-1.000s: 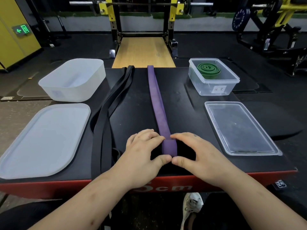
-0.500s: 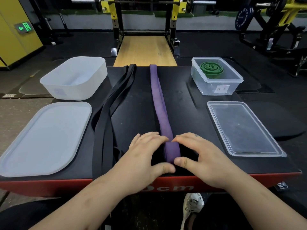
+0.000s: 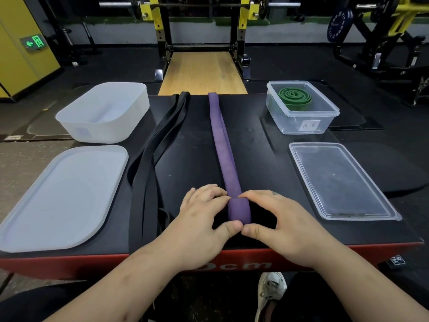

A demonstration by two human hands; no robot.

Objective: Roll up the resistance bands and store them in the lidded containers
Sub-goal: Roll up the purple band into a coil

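Observation:
A purple resistance band [image 3: 222, 145] lies stretched along the middle of the black platform, its near end folded over into a small roll. My left hand [image 3: 199, 219] and my right hand [image 3: 278, 219] pinch that roll from either side, thumbs meeting at its near edge. A black band [image 3: 148, 173] lies loose to the left. A rolled green band [image 3: 294, 96] sits inside the clear container [image 3: 301, 122] at the back right, and its clear lid [image 3: 336, 182] lies flat in front. A frosted white container [image 3: 104, 112] stands back left with its white lid [image 3: 58, 196] before it.
The black platform [image 3: 267, 159] has a red front edge just under my wrists. A squat rack with a wooden floor strip stands beyond it, and gym machines stand at the right. My shoe shows below the platform.
The near end of the purple band has been rolled a little further forward, so the roll is thicker. Both hands stay on it in nearly the same place.

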